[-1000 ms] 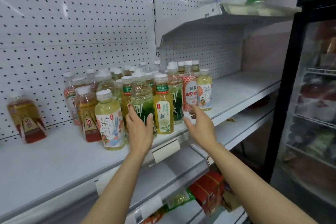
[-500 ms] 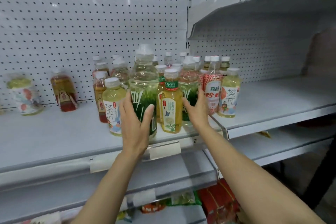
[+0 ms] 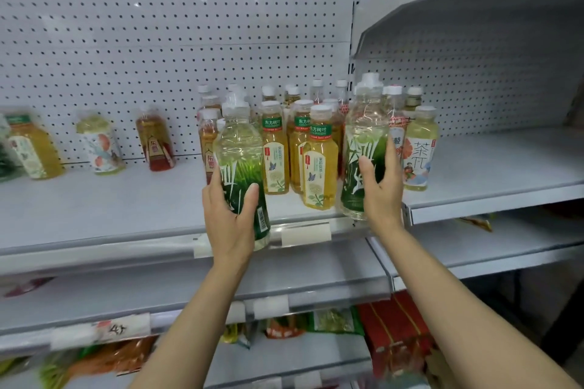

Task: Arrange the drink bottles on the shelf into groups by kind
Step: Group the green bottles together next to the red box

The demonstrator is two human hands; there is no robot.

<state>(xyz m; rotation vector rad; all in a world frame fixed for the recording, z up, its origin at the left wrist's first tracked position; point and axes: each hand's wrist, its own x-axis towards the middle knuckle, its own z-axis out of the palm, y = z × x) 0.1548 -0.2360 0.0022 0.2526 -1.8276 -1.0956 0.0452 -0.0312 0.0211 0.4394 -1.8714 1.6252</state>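
My left hand [image 3: 232, 221] grips a tall clear bottle with a green grass label [image 3: 240, 155], lifted off the shelf in front of its edge. My right hand [image 3: 380, 196] grips a second green-label bottle [image 3: 363, 142] at the shelf's front edge. Between them stand yellow tea bottles with green neck bands [image 3: 319, 164], and behind them several mixed bottles crowd together. A pale bottle with a white illustrated label [image 3: 418, 151] stands to the right. Far left along the pegboard stand a yellow bottle [image 3: 34, 148], a pale illustrated bottle [image 3: 99, 142] and a red-brown tea bottle [image 3: 155, 139].
The grey shelf [image 3: 94, 208] has bare surface on its left half, and the adjoining shelf [image 3: 505, 161] on the right is bare. An upper shelf [image 3: 474, 9] overhangs the right bay. Lower shelves hold snack packets [image 3: 392, 325].
Both hands have closed on green-label bottles and drawn them forward and apart. The left bottle has come off the shelf. The view has shifted left, showing more sorted bottles.
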